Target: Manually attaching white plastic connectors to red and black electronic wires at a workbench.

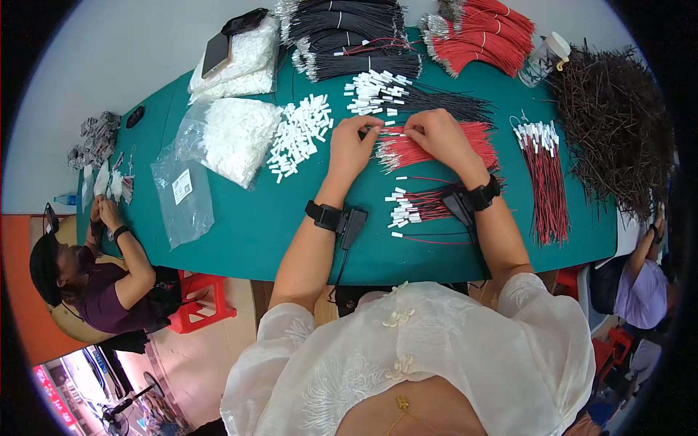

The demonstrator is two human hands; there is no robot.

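Observation:
My left hand (353, 150) and my right hand (442, 139) face each other over a fan of red wires (472, 140) with metal ends. Thumb and fingertips are pinched together on each hand; the tiny pieces between them are too small to tell. Just beyond the fingertips, black wires with white connector housings (378, 91) lie in a bunch. Loose white connector housings (299, 134) are scattered left of my left hand. Nearer to me, red and black wires with white housings (405, 208) lie beneath my right wrist.
Bags of white housings (240, 138) stand at the left. Bundles of black wires (349, 36) and red wires (483, 36) line the far side. At the right are finished-looking wire pairs (542, 182), a dark wire heap (614, 123) and a clear jar (538, 65). A co-worker (102, 280) sits at left.

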